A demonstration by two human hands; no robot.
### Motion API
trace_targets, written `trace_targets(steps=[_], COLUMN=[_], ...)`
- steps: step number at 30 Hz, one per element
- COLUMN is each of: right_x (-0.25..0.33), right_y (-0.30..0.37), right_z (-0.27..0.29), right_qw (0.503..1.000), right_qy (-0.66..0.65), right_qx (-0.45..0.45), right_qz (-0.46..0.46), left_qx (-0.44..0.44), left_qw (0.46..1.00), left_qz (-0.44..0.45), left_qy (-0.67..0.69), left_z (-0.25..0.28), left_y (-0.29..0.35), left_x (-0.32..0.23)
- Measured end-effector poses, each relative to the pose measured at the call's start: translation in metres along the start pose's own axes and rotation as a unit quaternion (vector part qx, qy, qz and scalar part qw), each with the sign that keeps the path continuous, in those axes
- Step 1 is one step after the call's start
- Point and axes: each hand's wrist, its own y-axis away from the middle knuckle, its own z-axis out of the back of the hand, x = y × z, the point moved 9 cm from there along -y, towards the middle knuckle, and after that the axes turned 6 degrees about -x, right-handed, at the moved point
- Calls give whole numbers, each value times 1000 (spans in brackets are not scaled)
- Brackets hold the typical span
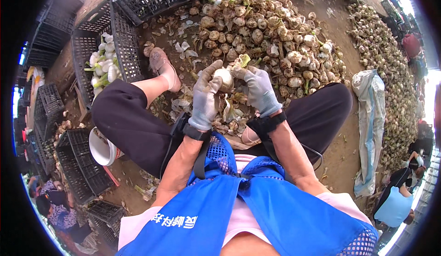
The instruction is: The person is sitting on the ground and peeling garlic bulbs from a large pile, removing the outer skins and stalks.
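Note:
Both my hands wear dirty grey-white gloves and meet in front of me, over the near edge of a heap of garlic. My left hand (206, 93) is closed round a garlic bulb (224, 79), whose white side faces up. My right hand (257, 87) is closed beside it, thumb and fingers pinching the bulb's outer skin and stub (240, 62). Its exact grip is partly hidden. Just beyond my hands lies the heap of brown, unpeeled garlic (275, 31). Loose papery skins (232, 112) are scattered below my hands.
A black crate (87, 40) at the left holds clean white garlic bulbs (106, 61). More black crates (151, 1) stand at the back, and another crate (78, 164) is near a white bucket (102, 146). A pale sack (369, 127) lies at right, before a larger garlic pile (390, 72).

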Motion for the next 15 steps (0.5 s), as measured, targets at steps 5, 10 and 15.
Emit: trace_targets(steps=[5, 10, 15], right_x=[1, 6, -2], right_y=[11, 20, 14], right_z=[13, 22, 24], right_qw=[998, 995, 994], right_qy=[-51, -93, -105], right_qx=[23, 31, 15], right_qz=[-8, -9, -3], left_qx=[28, 44, 56], left_qw=[996, 996, 994], left_qz=[13, 23, 12], left_qy=[82, 79, 97], left_z=[-8, -17, -21], left_y=[2, 5, 7], left_x=[6, 8, 5])
